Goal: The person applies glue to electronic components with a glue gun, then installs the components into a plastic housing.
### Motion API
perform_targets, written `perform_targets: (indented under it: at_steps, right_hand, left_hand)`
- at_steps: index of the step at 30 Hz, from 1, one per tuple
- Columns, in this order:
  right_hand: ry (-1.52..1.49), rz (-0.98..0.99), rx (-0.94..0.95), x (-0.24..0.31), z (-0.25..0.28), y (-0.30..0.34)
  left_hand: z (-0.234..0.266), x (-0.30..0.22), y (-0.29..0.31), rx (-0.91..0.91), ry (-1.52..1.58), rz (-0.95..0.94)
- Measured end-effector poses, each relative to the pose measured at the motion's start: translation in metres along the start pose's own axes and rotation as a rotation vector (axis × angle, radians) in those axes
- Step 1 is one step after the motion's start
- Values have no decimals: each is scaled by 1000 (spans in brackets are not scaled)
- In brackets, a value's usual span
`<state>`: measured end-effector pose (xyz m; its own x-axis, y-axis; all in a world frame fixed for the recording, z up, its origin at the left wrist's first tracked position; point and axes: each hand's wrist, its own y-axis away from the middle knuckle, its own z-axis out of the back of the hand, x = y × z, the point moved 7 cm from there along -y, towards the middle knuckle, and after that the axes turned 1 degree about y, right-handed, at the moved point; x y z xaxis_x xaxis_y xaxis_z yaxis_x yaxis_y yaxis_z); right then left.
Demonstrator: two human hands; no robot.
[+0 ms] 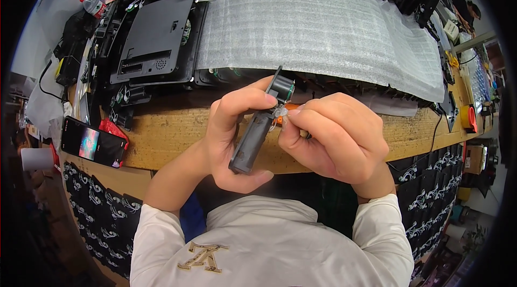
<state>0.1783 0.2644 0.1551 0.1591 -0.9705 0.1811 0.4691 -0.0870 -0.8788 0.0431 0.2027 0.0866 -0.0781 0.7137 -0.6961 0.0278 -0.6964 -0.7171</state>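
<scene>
Above the near edge of the bench, my left hand (pixel 229 136) is closed around a black plastic housing (pixel 253 141). The housing is tilted, with a round black piece showing some green (pixel 284 90) at its upper end. Close against its side, my right hand (pixel 339 139) pinches at a small translucent whitish bit with thin wires (pixel 281 112). What exactly lies between those fingertips is hidden. A bit of orange shows behind the fingers.
A white foam sheet (pixel 318 33) covers stacked black parts beyond my hands. Left of it lies a black panel (pixel 151 44). A phone (pixel 92 142) with its screen lit rests at the bench's left edge. Black parts with wires (pixel 102 217) fill the lower left.
</scene>
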Motion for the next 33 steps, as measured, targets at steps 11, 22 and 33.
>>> perform_targets:
  at_steps: [11,22,33]
  right_hand:
    - [-13,77,-73,2,-2,2]
    - [-24,2,-1,3,2,1]
    - [-24,16,18,3,-2,3]
  left_hand:
    - [-1,5,4,138,-28,47]
    - [-1,-1,-3,8,16,-39]
    - [-2,5,1,167,-38,3]
